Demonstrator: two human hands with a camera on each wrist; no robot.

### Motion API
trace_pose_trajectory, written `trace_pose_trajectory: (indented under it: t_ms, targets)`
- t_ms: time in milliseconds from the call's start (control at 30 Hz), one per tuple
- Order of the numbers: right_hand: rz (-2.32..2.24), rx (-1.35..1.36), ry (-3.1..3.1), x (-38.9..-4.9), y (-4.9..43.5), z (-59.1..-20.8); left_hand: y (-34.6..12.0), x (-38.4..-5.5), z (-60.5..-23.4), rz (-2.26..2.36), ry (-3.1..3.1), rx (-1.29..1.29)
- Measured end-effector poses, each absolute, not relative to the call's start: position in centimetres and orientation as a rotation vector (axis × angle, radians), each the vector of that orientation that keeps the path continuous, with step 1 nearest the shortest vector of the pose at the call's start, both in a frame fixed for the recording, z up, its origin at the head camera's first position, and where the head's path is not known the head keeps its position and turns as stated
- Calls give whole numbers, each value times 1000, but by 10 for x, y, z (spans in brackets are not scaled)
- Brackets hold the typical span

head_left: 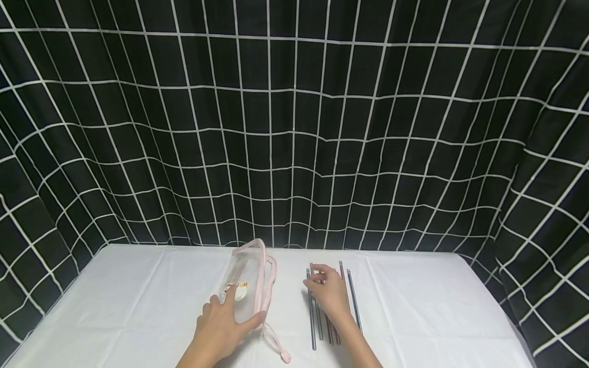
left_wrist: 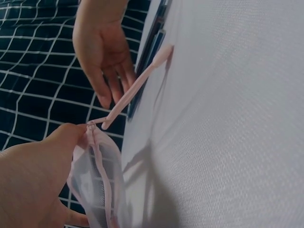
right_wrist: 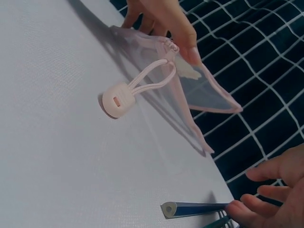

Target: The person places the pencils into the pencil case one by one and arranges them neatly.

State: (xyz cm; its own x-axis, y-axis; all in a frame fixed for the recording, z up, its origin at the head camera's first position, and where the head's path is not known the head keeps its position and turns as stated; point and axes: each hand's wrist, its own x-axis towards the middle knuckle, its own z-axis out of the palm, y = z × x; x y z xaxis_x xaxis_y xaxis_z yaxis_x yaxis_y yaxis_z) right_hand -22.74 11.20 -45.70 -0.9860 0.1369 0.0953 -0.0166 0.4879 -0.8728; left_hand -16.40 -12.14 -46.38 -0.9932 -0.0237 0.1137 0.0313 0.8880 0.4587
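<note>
A see-through mesh pencil case (head_left: 248, 305) with pink edging and a printed label stands tilted on the table. My left hand (head_left: 217, 326) grips its near end, thumb at the zip corner and fingers on the other side. From that corner hangs a pink cord pull (right_wrist: 118, 100). To the right, several dark pencils (head_left: 353, 296) lie roughly side by side. Over them is my right hand (head_left: 327, 292), its fingers loosely bent with nothing seen held. In the right wrist view its fingertips are close to a blue pencil (right_wrist: 194, 209); I cannot tell whether they touch.
A white cloth (head_left: 428, 306) covers the table under everything. Behind the table and along its sides hangs a black curtain (head_left: 303, 153) with a white grid. The case's far end is near the table's back edge.
</note>
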Motion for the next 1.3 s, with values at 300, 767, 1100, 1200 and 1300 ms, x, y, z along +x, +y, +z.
trace_pose_trajectory:
  t_ms: [300,767,1100,1200,1300]
  targets:
    - [1532,-79,-2590,-227,106,-458,-120,-164,-464,-712,-2935,-3]
    - [1433,-8,-2670,-223,103,-463,-121,-164,-463,-706,-2949,-17]
    - [1380,81,-2707,-220,97,-466,-120,-164,-462,-717,-2971,-16]
    - [1361,121,-2721,-220,96,-466,-121,-164,-462,-719,-2979,-14]
    - [1339,149,-2730,-220,95,-466,-121,-165,-462,-718,-2982,-10]
